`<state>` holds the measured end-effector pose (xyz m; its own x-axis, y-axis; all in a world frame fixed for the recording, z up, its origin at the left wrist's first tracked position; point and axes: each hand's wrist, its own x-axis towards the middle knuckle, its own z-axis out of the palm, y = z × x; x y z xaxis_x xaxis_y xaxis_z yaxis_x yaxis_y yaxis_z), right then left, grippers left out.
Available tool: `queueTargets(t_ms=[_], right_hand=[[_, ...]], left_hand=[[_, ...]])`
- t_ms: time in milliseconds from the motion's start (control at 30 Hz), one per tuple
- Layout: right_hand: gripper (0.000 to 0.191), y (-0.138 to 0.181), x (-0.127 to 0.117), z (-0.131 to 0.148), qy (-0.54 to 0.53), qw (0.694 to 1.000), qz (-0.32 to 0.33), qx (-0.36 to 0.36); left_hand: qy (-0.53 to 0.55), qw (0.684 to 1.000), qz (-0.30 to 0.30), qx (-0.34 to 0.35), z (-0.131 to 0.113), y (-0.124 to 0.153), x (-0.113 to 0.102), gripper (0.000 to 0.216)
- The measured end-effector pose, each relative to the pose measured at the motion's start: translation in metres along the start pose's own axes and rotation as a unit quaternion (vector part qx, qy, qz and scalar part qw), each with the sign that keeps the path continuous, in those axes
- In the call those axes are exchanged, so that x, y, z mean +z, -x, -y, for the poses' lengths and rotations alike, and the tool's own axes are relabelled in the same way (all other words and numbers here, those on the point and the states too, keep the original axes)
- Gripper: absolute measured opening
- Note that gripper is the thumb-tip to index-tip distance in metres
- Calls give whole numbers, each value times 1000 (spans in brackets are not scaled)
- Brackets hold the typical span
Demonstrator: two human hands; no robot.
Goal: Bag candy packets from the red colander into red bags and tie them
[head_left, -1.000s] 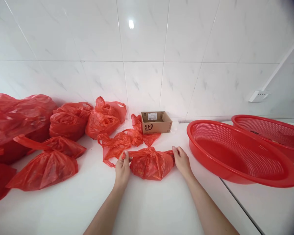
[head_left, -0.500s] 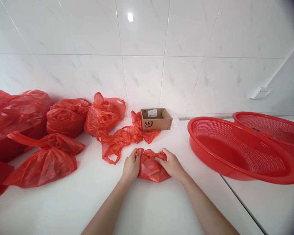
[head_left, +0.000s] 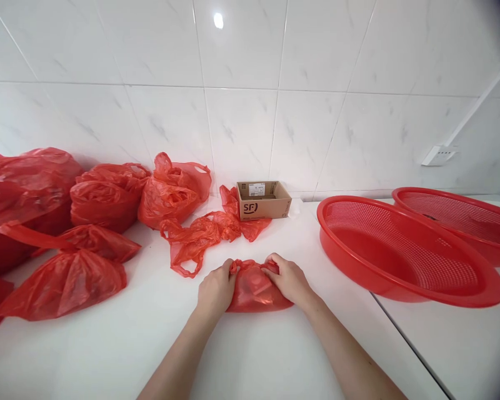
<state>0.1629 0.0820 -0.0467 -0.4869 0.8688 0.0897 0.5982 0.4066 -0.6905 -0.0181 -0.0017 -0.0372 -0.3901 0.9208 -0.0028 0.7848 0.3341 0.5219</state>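
A small red plastic bag (head_left: 254,289) with something inside lies on the white counter (head_left: 250,355) in front of me. My left hand (head_left: 215,290) grips its left side with fingers curled on the plastic. My right hand (head_left: 289,280) pinches the bag's top right, fingers closed on the bunched plastic. Both hands sit close together over the bag.
Several filled red bags (head_left: 104,194) crowd the left along the tiled wall. A crumpled empty red bag (head_left: 200,236) lies just behind my hands. A small open cardboard box (head_left: 263,200) stands at the wall. Two red perforated basins (head_left: 404,253) sit on the right.
A second ago my hands were wide apart, pulling the bag's handles out sideways. They have come together onto the bag's top and stay bunched there.
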Motion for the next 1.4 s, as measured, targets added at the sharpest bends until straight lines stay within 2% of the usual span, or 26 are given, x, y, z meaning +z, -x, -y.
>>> queueTargets(t_ms=[300, 600, 700, 833, 967, 1100, 1200, 1300, 1400], right_hand=[[12, 1, 1, 3, 71, 997, -18, -2], [14, -1, 2, 3, 91, 996, -8, 9], [23, -1, 1, 3, 58, 998, -12, 18], [42, 1, -1, 5, -14, 999, -26, 44], [46, 2, 0, 7, 4, 999, -7, 43], [36, 0, 1, 4, 6, 999, 5, 37], [24, -1, 1, 1, 14, 999, 1, 33], [14, -1, 1, 1, 15, 999, -8, 28], [12, 1, 1, 1, -6, 1000, -8, 18]], left_hand=[[-76, 996, -36, 2, -3, -2, 9, 33], [-93, 995, -40, 4, -3, -6, 12, 40], [-84, 995, -43, 7, -2, -6, 13, 40], [-42, 997, -54, 19, 1, -5, 13, 37], [38, 997, -62, 22, 3, -4, 12, 40], [97, 992, -71, 38, 2, -5, 13, 53], [134, 989, -41, 52, 0, -7, 12, 61], [191, 979, 8, 65, 0, -8, 8, 54], [240, 968, 33, 72, 0, -7, 5, 48]])
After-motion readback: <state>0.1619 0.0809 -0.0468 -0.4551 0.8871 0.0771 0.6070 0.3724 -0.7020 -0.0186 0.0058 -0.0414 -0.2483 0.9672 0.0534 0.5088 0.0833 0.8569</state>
